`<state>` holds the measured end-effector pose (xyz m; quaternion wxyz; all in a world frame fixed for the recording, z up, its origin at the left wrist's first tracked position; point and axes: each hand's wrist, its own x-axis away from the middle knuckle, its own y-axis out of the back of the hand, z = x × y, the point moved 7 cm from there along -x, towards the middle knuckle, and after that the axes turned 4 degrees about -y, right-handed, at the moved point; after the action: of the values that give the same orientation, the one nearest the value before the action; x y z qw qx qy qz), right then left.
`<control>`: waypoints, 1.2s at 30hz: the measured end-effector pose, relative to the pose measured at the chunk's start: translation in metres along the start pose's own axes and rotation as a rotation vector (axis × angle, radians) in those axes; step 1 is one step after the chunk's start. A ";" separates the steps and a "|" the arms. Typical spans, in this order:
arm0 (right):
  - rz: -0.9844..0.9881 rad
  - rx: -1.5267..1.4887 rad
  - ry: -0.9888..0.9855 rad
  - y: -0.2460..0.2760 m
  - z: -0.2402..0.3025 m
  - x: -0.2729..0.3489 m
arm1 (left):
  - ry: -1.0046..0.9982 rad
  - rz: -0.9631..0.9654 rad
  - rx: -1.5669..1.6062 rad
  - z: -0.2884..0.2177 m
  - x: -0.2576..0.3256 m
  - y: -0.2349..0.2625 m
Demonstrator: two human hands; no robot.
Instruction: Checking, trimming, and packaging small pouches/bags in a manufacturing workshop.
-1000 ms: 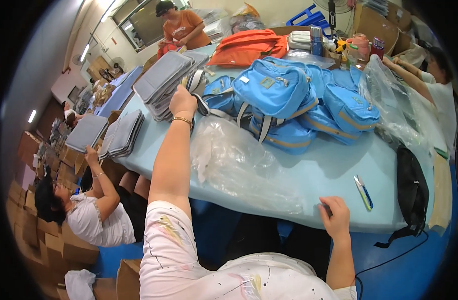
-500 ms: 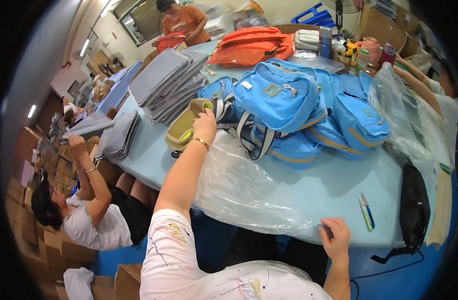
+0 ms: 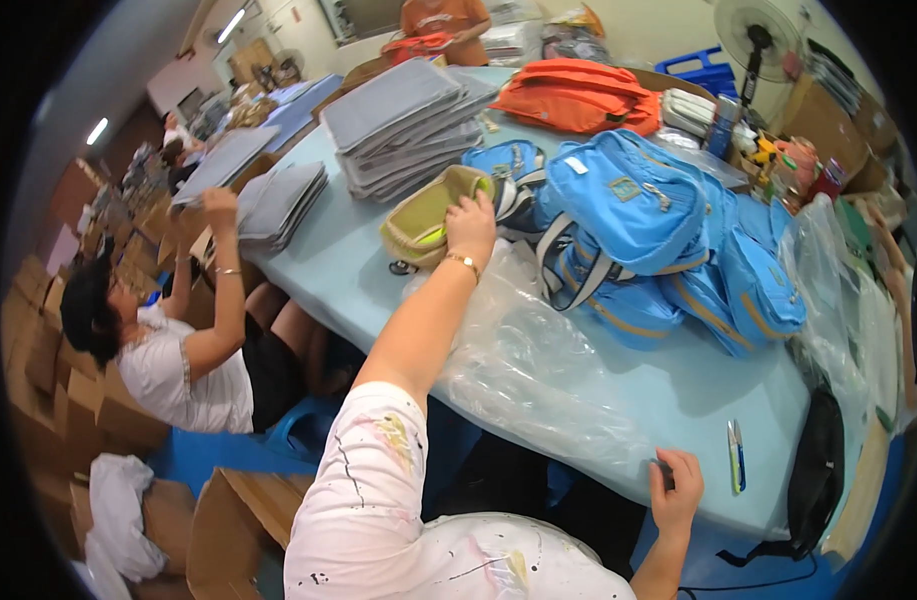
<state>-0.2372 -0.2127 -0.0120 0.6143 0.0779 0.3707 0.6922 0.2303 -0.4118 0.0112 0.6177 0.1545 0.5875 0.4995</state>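
Observation:
My left hand (image 3: 470, 228) reaches across the table with its fingers closed on the far right rim of an olive-tan fabric bag (image 3: 406, 226). The bag lies on its side with its mouth open, showing a bright yellow-green edge inside. Right beside it are blue backpacks (image 3: 628, 205) with navy-and-white striped straps, heaped together. Beneath my left forearm, a clear plastic bag (image 3: 523, 345) spreads over the tabletop. My right hand (image 3: 676, 490) rests at the near table edge, thumb apart from its loosely bent fingers, holding nothing. Thread snips (image 3: 736, 458) lie to its right.
Stacked grey fabric panels (image 3: 393, 110) stand at the far left, orange bags (image 3: 578, 95) at the back. A black pouch (image 3: 816, 470) hangs near the right edge. One co-worker (image 3: 178, 340) sits at left handling a grey panel; another person (image 3: 446, 25) stands behind the table.
The whole view has swung, so the table's things appear farther right. My left hand keeps its grip on the olive-tan bag. My right hand stays by the table edge.

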 end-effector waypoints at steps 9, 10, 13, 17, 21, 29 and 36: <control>0.129 -0.072 -0.071 -0.008 -0.019 0.001 | 0.024 -0.043 0.460 0.148 0.008 0.204; 0.099 -0.049 -0.069 -0.004 -0.023 -0.001 | -0.120 -0.137 0.832 0.149 0.033 0.259; 0.173 -0.037 -0.043 -0.008 -0.021 -0.001 | -0.069 0.324 1.104 0.195 0.108 0.317; 0.158 -0.005 0.025 -0.009 -0.028 -0.001 | 0.069 0.343 1.133 0.256 0.233 0.367; 0.211 0.066 0.023 -0.012 -0.034 0.001 | 0.645 0.377 1.122 0.287 0.346 0.393; 0.180 0.028 0.077 -0.005 -0.054 -0.001 | 0.740 0.345 1.066 0.309 0.378 0.379; 0.123 -0.025 0.041 -0.017 -0.011 0.002 | 0.640 0.471 1.353 0.267 0.316 0.309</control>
<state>-0.2308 -0.2156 -0.0306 0.5639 0.0786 0.3693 0.7345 0.2711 0.0863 0.1416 0.0680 0.4663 0.8653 0.1709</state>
